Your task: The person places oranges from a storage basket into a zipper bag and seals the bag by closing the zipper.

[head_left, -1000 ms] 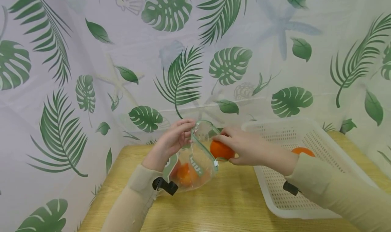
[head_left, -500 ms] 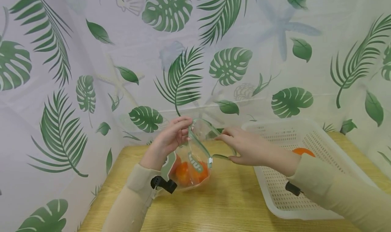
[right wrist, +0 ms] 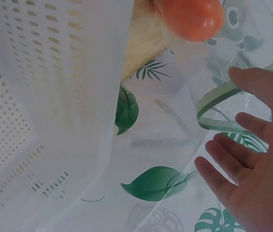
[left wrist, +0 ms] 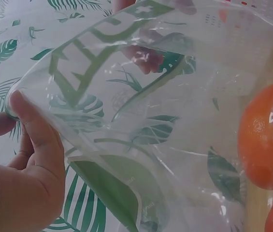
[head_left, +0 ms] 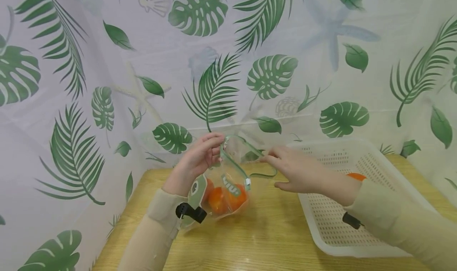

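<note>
A clear zip bag point(head_left: 233, 164) with a green-edged mouth and green print stands on the table, its mouth spread wide. Two oranges point(head_left: 235, 197) lie in its bottom, with a redder round fruit point(head_left: 208, 187) partly hidden behind them. At the upper left corner of the mouth, my left hand point(head_left: 200, 156) pinches the bag's edge between thumb and fingers. My right hand point(head_left: 298, 170) is at the right side of the mouth with its fingers apart and nothing held. In the right wrist view, the thumb is close to the green rim point(right wrist: 221, 99); whether they touch I cannot tell.
To the right stands a white perforated plastic basket point(head_left: 315, 239), with an orange fruit point(head_left: 356, 176) in it, partly hidden by the right arm. A wooden table point(head_left: 264, 239) lies under everything. Leaf-printed cloth point(head_left: 228, 84) hangs behind and on the left.
My right hand has let go of an orange, which dropped into the bag's bottom, and has drawn slightly rightward out of the mouth. My left hand keeps its grip on the edge.
</note>
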`<action>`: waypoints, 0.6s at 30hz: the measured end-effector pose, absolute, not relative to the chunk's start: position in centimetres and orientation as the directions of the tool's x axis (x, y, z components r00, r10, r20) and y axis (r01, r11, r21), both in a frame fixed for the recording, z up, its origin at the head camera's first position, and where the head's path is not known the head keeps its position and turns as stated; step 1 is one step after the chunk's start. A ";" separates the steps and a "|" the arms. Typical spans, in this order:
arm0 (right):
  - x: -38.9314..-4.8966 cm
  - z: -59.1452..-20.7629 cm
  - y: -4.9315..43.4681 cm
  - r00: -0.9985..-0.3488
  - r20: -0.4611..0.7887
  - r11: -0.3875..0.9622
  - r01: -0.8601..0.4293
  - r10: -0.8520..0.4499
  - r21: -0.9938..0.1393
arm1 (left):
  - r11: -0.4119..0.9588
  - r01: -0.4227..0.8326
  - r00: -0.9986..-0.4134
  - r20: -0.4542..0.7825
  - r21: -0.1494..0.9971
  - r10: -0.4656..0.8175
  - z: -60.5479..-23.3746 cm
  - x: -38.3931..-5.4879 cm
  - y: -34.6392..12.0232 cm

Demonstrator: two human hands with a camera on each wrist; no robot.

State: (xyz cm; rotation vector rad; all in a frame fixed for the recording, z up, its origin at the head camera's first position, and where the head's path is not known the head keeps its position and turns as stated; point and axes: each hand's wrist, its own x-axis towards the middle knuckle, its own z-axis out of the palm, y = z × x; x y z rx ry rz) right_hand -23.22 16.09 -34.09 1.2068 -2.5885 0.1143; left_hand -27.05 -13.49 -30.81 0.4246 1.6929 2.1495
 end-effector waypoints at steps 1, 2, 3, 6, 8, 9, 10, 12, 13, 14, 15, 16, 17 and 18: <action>-23.2 -34.1 16.2 -0.611 0.288 0.649 -0.760 -0.737 0.047 | -0.209 -0.102 -0.889 0.006 0.973 0.459 -30.7 -27.0 -13.5; -23.2 -34.1 16.4 -0.612 0.290 0.650 -0.759 -0.736 0.048 | -0.207 -0.101 -0.890 0.005 0.973 0.455 -30.6 -27.0 -13.5; -23.2 -34.1 16.6 -0.611 0.292 0.649 -0.759 -0.736 0.047 | -0.207 -0.101 -0.892 0.003 0.973 0.452 -30.5 -27.0 -13.5; -23.2 -34.1 17.1 -0.617 0.292 0.655 -0.754 -0.730 0.045 | -0.205 -0.104 -0.896 -0.002 0.973 0.444 -30.3 -26.9 -13.6; -23.2 -34.1 17.5 -0.629 0.283 0.666 -0.745 -0.724 0.046 | -0.206 -0.102 -0.894 0.002 0.973 0.448 -30.1 -26.9 -13.7; -23.1 -34.1 17.7 -0.636 0.278 0.671 -0.740 -0.720 0.046 | -0.206 -0.097 -0.893 0.006 0.974 0.451 -30.0 -26.9 -13.7; -23.1 -34.1 17.9 -0.643 0.273 0.678 -0.734 -0.715 0.046 | -0.207 -0.091 -0.892 0.013 0.974 0.453 -30.0 -26.9 -13.8; -23.0 -34.0 18.2 -0.655 0.264 0.688 -0.724 -0.708 0.050 | -0.209 -0.077 -0.889 0.028 0.975 0.458 -29.8 -26.9 -13.8; -23.0 -33.9 18.4 -0.658 0.262 0.692 -0.720 -0.706 0.054 | -0.211 -0.070 -0.887 0.035 0.975 0.460 -29.7 -26.9 -13.9; -22.9 -33.9 18.6 -0.659 0.262 0.694 -0.717 -0.705 0.062 | -0.212 -0.064 -0.886 0.042 0.975 0.462 -29.6 -27.0 -13.9; -22.9 -33.9 18.8 -0.658 0.263 0.694 -0.717 -0.705 0.065 | -0.213 -0.060 -0.885 0.046 0.975 0.463 -29.5 -27.0 -13.9; -22.9 -33.8 18.9 -0.655 0.267 0.692 -0.718 -0.707 0.069 | -0.215 -0.060 -0.884 0.048 0.975 0.464 -29.4 -27.0 -13.9; -22.9 -33.9 19.1 -0.650 0.272 0.689 -0.721 -0.710 0.076 | -0.214 -0.059 -0.883 0.049 0.975 0.466 -29.4 -27.0 -13.8; -22.9 -33.9 19.3 -0.643 0.277 0.685 -0.724 -0.714 0.083 | -0.215 -0.060 -0.882 0.049 0.975 0.469 -29.3 -27.0 -13.8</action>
